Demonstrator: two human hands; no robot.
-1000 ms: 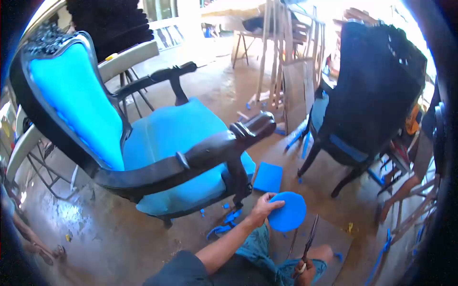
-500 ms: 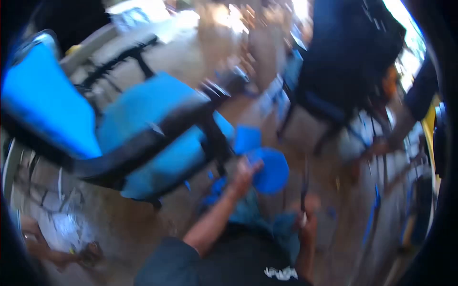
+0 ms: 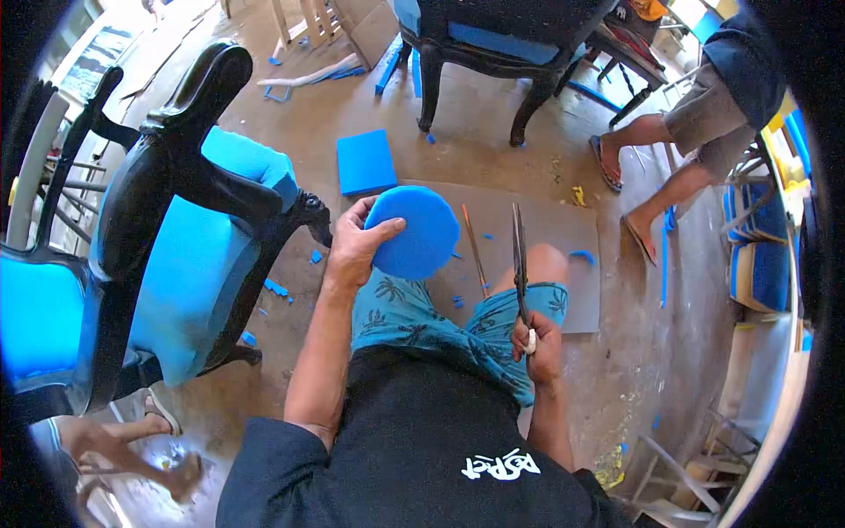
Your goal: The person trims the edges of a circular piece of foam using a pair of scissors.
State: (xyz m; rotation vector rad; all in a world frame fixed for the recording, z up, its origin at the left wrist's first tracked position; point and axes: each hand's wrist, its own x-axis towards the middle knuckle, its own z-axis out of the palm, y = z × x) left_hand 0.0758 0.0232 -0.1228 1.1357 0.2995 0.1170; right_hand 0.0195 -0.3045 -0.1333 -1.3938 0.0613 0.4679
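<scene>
A round blue foam disc (image 3: 414, 236) is pinched at its left edge by my left hand (image 3: 352, 246), thumb on its upper face. My right hand (image 3: 539, 350) is wrapped round the handles of dark long-bladed scissors (image 3: 519, 255), which point upward with the blades close together. The disc and the scissors are apart. Beyond the disc, a square blue foam block (image 3: 366, 163) lies on the floor. A thin orange-brown stick (image 3: 475, 251) rests on the flat cardboard (image 3: 572, 304) between disc and scissors.
A black carved armchair with blue padding (image 3: 189, 282) stands at left, another dark chair (image 3: 493, 53) ahead. One person's legs (image 3: 656, 141) are at right, another's (image 3: 114, 444) at lower left. Blue scraps (image 3: 277, 288) litter the floor. Padded pieces (image 3: 757, 264) are stacked far right.
The view has tilted down and sharpened, showing more of my lap and the cardboard. A person's legs have come into view at right. Both hands keep their holds on the disc and scissors.
</scene>
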